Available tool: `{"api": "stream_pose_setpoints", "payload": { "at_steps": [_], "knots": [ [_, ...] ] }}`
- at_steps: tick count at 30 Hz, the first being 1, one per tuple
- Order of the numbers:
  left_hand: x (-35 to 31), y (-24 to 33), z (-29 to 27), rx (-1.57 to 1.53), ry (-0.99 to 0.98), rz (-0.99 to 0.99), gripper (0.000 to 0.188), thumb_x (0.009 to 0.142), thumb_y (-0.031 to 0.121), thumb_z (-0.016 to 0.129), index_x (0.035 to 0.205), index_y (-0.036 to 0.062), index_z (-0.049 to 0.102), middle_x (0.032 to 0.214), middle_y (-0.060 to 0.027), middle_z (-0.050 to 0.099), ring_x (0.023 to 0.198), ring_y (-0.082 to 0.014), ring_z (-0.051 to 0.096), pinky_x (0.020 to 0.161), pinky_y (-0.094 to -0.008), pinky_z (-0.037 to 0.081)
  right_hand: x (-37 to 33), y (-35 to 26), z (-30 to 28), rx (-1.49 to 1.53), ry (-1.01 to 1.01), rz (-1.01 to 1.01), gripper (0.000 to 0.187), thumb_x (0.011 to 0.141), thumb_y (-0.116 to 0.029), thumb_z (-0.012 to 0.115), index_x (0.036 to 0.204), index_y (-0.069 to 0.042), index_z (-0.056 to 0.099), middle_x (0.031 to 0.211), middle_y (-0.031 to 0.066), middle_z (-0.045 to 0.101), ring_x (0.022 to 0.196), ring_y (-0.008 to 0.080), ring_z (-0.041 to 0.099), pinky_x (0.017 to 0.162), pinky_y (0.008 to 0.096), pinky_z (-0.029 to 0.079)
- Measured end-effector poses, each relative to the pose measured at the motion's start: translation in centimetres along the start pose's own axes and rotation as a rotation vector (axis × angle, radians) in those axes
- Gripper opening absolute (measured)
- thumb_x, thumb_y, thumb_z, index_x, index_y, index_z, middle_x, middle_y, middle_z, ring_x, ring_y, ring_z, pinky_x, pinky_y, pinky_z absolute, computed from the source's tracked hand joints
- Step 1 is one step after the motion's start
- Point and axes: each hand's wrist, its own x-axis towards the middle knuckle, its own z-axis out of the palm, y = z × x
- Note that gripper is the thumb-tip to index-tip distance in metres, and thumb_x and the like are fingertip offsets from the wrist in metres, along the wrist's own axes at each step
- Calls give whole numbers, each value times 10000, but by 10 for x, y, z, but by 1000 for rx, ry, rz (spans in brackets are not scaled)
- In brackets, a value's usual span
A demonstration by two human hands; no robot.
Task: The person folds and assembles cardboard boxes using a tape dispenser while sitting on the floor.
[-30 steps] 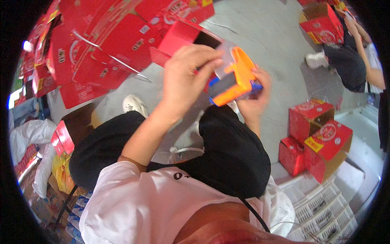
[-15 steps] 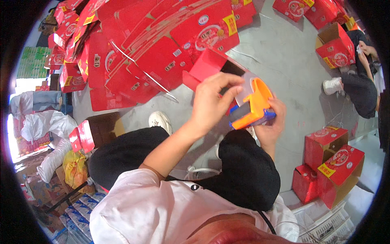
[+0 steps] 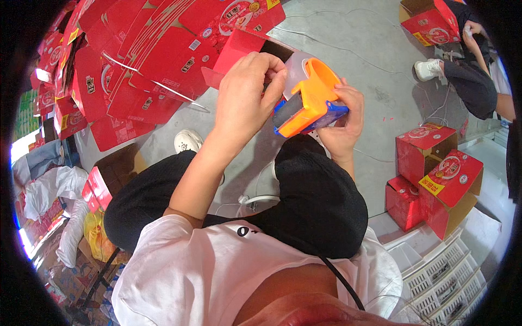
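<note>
A tape dispenser (image 3: 314,100) with an orange body and blue parts is gripped in my right hand (image 3: 346,111), its fingers wrapped around the far right side. A roll of pale, clear tape (image 3: 297,68) sits in it. My left hand (image 3: 247,95) hovers just left of the dispenser, with thumb and forefinger drawn together in a pinch. Whether tape is between those fingertips I cannot make out. Beyond my left hand is an open red carton (image 3: 231,50), partly covered by that hand.
Flattened red cartons (image 3: 157,54) are stacked at the far left. Open red boxes (image 3: 448,174) stand at the right, near white plastic crates (image 3: 435,277). A seated person (image 3: 467,87) is at the far right beside another red carton (image 3: 432,27). A yellow bag (image 3: 100,236) lies at the left.
The whole view has shifted, so the cartons and both hands appear higher and further left. The gap between my left hand and the tape dispenser looks slightly wider.
</note>
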Motion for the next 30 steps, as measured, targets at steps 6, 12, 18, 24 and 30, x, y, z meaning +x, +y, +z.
{"api": "stream_pose_setpoints", "payload": {
  "at_steps": [6, 12, 18, 24, 30],
  "knots": [
    [-2, -3, 3, -238, 31, 0, 136, 889, 94, 647, 964, -11, 602, 849, -86, 614, 765, -178, 599, 688, -285, 491, -3, 4, 7, 112, 52, 27, 584, 533, -36, 829, 1068, -67, 597, 1043, 88, 607, 1022, 288, 578, 1061, 527, 405],
    [-4, -1, 11, -264, 128, -30, 160, 845, 73, 692, 977, -3, 646, 884, -122, 652, 798, -229, 649, 706, -309, 500, -1, 4, 0, 12, -39, 5, 573, 609, 35, 815, 1109, -56, 550, 1086, 107, 562, 1047, 258, 582, 1057, 485, 431],
    [-3, 5, 5, -165, 87, -146, 113, 833, 85, 698, 925, 20, 686, 840, -110, 671, 777, -250, 659, 687, -314, 501, -2, 4, 2, 26, 2, 13, 575, 542, -33, 817, 1075, -82, 605, 1028, 84, 623, 1007, 287, 579, 1057, 548, 397],
    [1, 2, 7, 85, 73, 42, 97, 809, 98, 694, 873, 42, 646, 793, -89, 638, 740, -246, 627, 680, -346, 487, 0, 1, -1, -42, -3, -13, 537, 565, -46, 818, 1061, -85, 618, 1028, 83, 628, 999, 291, 583, 1043, 549, 409],
    [7, -9, -1, 139, -21, 243, 120, 800, 40, 690, 890, 24, 613, 802, -100, 609, 723, -235, 614, 676, -325, 492, -3, 6, -1, -108, 16, -27, 504, 585, -94, 831, 1041, -87, 617, 982, 99, 637, 940, 318, 605, 1014, 491, 441]
  ]
}}
